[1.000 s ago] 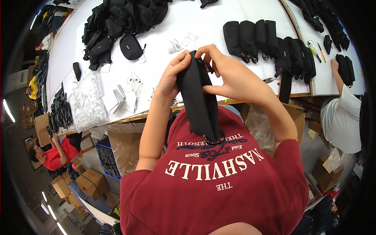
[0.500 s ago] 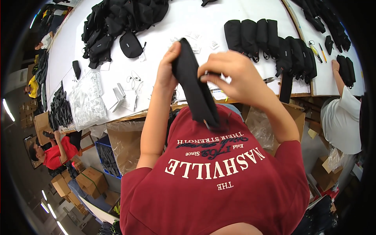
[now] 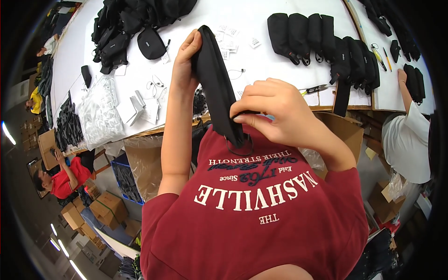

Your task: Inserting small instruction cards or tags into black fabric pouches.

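A long black fabric pouch (image 3: 213, 79) is held up above my lap, tilted, its upper end leaning away from me. Near that upper end, my left hand (image 3: 186, 58) is closed around its left side, thumb on the top edge. My right hand (image 3: 275, 109) pinches at the right edge, lower down, with fingertips and thumb together; a dark bit, perhaps the pouch's edge or zipper, shows between them. A thin dark cord loop (image 3: 240, 153) hangs from the lower end, against my red shirt.
Several black pouches (image 3: 298, 39) lie in rows at the right of the white table (image 3: 196, 116). A heap of them (image 3: 112, 44) fills the far left, near a clear plastic bag (image 3: 100, 107). Snips (image 3: 316, 88) lie near the front edge. A co-worker's hand (image 3: 402, 74) rests far right.
The pouch and my left hand have shifted up and to the left. My right hand has come down along the pouch's edge, toward its lower end.
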A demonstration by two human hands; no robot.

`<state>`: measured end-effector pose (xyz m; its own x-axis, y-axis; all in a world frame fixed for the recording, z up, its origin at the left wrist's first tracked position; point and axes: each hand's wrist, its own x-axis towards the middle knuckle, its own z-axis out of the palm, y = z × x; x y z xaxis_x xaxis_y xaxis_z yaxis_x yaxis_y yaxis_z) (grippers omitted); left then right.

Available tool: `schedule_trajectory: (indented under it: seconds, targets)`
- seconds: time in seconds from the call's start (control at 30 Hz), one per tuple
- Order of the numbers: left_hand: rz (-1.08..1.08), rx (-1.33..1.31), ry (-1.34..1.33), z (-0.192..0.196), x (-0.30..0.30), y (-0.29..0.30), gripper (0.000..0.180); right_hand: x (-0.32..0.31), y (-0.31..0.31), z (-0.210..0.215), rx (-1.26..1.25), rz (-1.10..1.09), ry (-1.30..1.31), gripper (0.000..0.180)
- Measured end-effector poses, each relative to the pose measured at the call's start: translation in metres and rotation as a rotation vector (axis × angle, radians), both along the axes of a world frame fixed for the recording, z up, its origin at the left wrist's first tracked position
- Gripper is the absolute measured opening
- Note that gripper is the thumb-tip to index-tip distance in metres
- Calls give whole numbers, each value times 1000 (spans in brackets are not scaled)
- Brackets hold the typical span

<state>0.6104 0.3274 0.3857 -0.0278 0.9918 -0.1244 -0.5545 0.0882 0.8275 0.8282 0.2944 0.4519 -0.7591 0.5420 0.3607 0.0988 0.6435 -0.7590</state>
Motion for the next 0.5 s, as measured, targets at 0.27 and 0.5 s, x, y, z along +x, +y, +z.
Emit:
schedule_trajectory:
  seconds: [0.27, 0.5]
  targets:
    - [171, -144, 38, -9, -27, -3, 27, 4, 4, -9, 17, -98, 73, 24]
    - [162, -82, -154, 8, -3, -64, 43, 19, 18, -60, -1368, -353, 385, 41]
